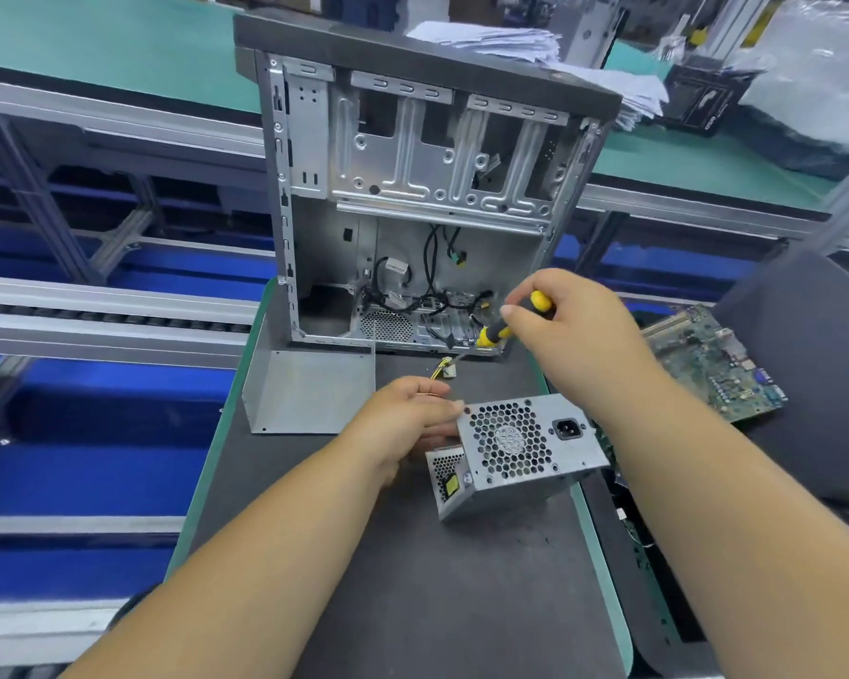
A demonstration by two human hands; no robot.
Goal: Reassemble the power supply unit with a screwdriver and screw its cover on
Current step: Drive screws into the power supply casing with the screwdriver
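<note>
Head view: left hand [408, 414] grips power supply [515, 453] (tilted); right hand [574, 330] holds screwdriver [510, 321].

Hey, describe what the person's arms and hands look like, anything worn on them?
Both forearms are bare up to the frame's lower edge, with no sleeves showing. The left hand and the right hand wear no gloves. No watch, wristband or ring is visible on either one, and there are no cables or markings on the arms.

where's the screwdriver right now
In the head view, right of centre: the right hand grips the screwdriver above the power supply, in front of the open case.
</note>
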